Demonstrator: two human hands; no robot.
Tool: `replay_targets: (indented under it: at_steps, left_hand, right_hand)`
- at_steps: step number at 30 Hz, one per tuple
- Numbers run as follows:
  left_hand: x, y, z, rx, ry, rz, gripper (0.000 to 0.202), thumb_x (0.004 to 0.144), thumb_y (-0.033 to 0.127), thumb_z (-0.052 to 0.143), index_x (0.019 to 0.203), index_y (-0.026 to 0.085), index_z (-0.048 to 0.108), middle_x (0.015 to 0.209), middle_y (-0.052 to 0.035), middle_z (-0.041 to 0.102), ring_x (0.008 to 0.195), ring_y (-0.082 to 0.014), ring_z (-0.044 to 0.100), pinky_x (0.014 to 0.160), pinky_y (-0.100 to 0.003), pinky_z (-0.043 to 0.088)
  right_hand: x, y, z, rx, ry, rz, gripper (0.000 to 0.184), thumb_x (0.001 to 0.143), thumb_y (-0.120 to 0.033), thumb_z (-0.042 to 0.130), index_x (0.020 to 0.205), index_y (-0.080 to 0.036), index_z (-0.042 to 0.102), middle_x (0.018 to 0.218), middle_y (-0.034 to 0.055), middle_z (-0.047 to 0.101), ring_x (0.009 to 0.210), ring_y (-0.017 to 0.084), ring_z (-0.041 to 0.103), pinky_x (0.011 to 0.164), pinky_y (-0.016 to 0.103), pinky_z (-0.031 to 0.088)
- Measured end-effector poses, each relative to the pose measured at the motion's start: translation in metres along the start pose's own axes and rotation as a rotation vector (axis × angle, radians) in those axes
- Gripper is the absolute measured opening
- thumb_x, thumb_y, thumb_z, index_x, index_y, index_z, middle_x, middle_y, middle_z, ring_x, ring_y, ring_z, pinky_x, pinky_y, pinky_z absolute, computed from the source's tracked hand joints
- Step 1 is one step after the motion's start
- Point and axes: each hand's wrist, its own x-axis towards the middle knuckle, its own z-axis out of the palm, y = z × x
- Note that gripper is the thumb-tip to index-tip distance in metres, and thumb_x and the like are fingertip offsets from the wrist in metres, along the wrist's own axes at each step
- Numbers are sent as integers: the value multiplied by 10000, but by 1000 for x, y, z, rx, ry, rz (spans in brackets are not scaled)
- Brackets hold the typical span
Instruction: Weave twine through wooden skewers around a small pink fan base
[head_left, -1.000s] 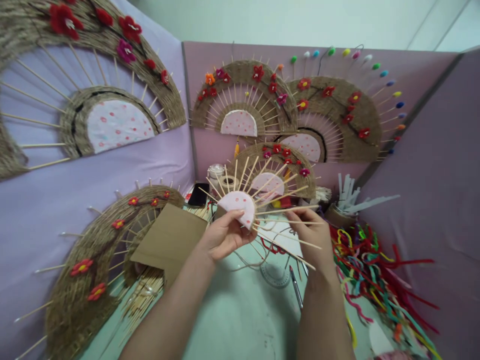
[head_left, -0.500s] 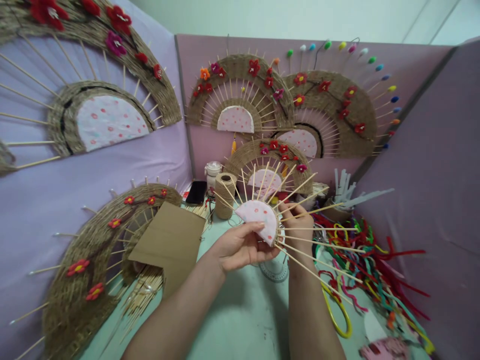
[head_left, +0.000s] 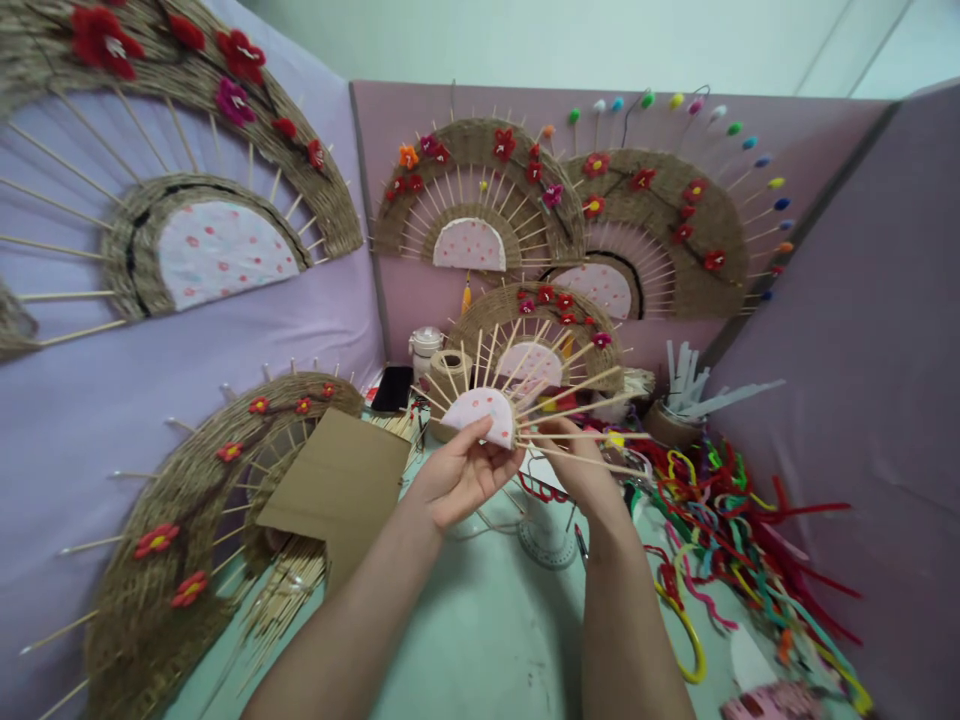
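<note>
My left hand holds a small fan frame, its thumb on the front of the pink-dotted half disc and its fingers behind. Thin bamboo sticks spread out from the disc's curved edge. My right hand is at the right edge of the disc, behind the lower sticks. Its fingers are bent together there, and their tips are partly hidden, so what they pinch does not show clearly. Beyond the frame stands a cone of twine.
Finished twine fans with felt flowers hang or lean around the walls. Cardboard lies over loose sticks at left. Coloured pipe cleaners, yellow-handled scissors and a tube of white strips are at right. A clear protractor lies in front.
The fan frame and both hands have moved left and slightly up. The frame has turned so its disc's flat edge lies more level. A pen and red thing on the table are now uncovered.
</note>
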Motion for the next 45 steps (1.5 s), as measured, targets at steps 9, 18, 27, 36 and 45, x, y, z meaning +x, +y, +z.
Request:
replay_targets:
  at_steps: [9,18,27,36,45]
  left_hand:
    - [-6,3,6,-149,-13,100,163,894,206,498,908,118,634,764,-61,682,810,-150,664,689,-245,532]
    - [-7,-2,7,-251,-115,104,205,921,202,449,945,99,625,811,-65,699,770,-116,659,746,-229,528]
    - [-7,-11,8,-217,-95,133,223,928,220,438,945,125,639,787,-45,696,780,-119,653,770,-253,523]
    - [-8,-8,12,-269,-98,101,345,961,266,349,1108,81,601,740,-41,688,682,-78,637,733,-171,508]
    - [-4,-3,7,-242,-130,87,335,957,265,361,1067,77,615,779,-58,699,728,-91,647,744,-183,509]
  right_hand:
    - [-27,-45,5,7,82,-486,64,783,-271,648,804,-211,661,843,39,637,836,184,591,783,339,465]
    - [-38,-56,31,53,219,-565,50,794,-198,646,819,-214,685,812,29,638,789,173,598,734,334,478]
    - [-38,-56,32,37,248,-519,54,795,-224,630,765,-196,665,769,28,624,748,167,584,696,332,481]
    - [-43,-55,39,-180,349,-756,113,788,-129,615,836,-219,663,814,43,637,797,184,590,745,360,486]
    - [-41,-51,38,-217,281,-805,171,796,-130,613,910,-233,690,861,58,655,832,194,599,765,370,493]
